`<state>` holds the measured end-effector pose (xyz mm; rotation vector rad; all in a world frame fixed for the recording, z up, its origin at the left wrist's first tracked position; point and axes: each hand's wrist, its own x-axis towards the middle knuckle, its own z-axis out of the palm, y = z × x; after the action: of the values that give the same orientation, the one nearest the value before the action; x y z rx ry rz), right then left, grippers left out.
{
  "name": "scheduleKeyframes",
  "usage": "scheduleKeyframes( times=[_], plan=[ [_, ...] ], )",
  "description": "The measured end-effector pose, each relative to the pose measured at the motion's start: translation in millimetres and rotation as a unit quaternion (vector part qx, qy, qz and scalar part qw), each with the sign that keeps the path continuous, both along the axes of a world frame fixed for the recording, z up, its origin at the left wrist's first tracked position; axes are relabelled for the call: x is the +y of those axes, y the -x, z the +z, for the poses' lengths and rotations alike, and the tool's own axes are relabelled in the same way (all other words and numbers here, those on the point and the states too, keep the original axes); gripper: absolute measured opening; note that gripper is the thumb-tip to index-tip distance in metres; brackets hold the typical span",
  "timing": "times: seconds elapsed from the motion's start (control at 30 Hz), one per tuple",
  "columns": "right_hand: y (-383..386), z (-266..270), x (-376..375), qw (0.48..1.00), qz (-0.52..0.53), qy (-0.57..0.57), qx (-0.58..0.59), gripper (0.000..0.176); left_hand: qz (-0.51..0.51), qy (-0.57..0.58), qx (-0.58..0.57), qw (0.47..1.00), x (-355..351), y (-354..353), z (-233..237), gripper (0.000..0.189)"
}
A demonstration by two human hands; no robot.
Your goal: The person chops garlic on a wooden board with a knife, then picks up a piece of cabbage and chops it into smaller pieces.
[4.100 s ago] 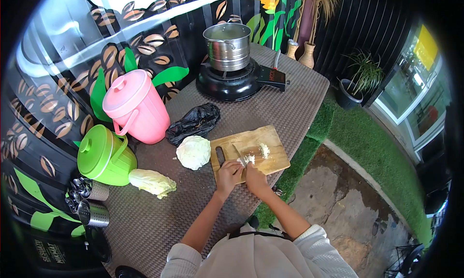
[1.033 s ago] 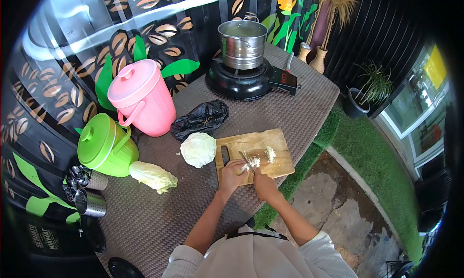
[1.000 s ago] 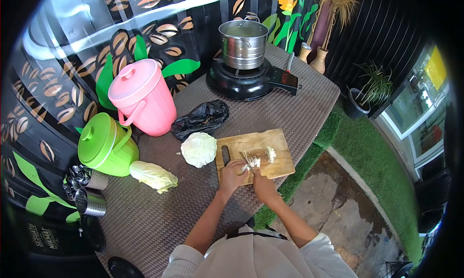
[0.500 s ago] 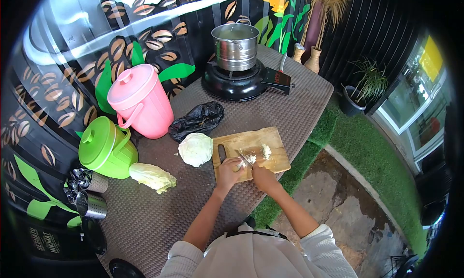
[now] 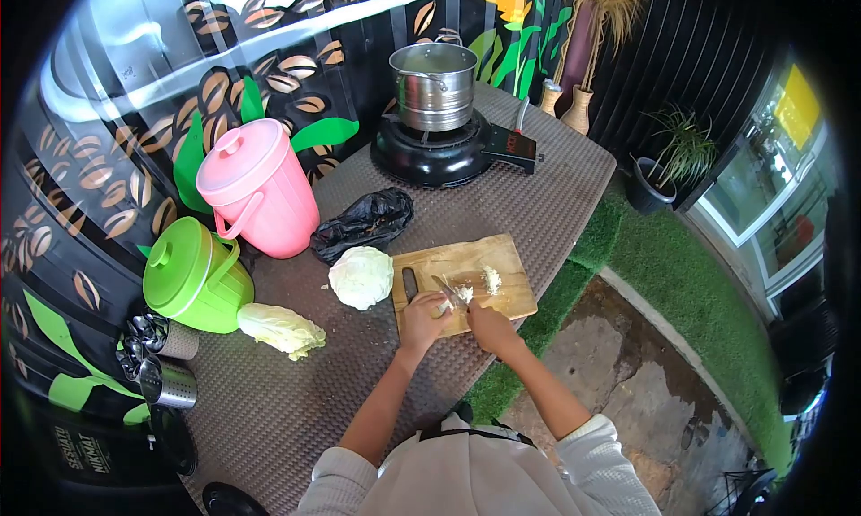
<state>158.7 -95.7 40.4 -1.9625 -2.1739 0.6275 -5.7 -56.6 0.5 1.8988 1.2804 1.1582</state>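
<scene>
My right hand (image 5: 491, 327) is closed round the handle of a knife (image 5: 443, 286), its blade slanting to the left over the wooden cutting board (image 5: 430, 257). On the board's near left part, my left hand (image 5: 424, 323) pinches a small white piece (image 5: 446, 306), perhaps garlic, mostly covered by the fingers. Finely chopped white bits (image 5: 464, 293) lie beside the blade, and a second little heap (image 5: 491, 280) sits farther right. Left of the board rests a round pale cabbage (image 5: 360, 278). A long napa cabbage (image 5: 282, 330) lies beyond it, nearer the green jug.
A black plastic bag (image 5: 363, 224) lies behind the round cabbage. Pink (image 5: 269, 193) and green (image 5: 202, 278) lidded jugs stand at the left. At the back, a steel pot (image 5: 434, 90) sits on a black gas stove (image 5: 430, 157). Metal cutlery holders (image 5: 168, 381) stand at the left edge.
The knife blade has tilted slightly and points more to the left. Both hands stay in nearly the same place; the whole view has shifted a little.
</scene>
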Motion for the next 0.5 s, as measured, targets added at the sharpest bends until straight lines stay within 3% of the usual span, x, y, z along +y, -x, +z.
scheduleKeyframes(
  times=[0.07,0.27,0.33,0.4,0.5],
  plan=[
    [-1,6,0,0.999,0.028,-0.011,-0.012,0.023,-0.004,-0.005,0.007,1.0,0,1,2,0.022],
    [27,-22,-11,0.997,-0.06,-0.041,-0.03,0.021,-0.01,-0.021,0.008,1.0,5,3,-4,0.024],
    [26,-19,-3,0.996,-0.065,-0.04,0.051,0.023,-0.019,-0.025,0.011,0.999,1,4,-3,0.024],
    [17,-11,1,0.996,-0.055,-0.032,0.062,0.022,0.013,-0.066,0.017,0.998,2,1,0,0.025],
    [20,-12,-6,0.997,-0.048,-0.021,0.051,0.021,-0.005,-0.035,0.012,0.999,2,4,-1,0.026]
  ],
)
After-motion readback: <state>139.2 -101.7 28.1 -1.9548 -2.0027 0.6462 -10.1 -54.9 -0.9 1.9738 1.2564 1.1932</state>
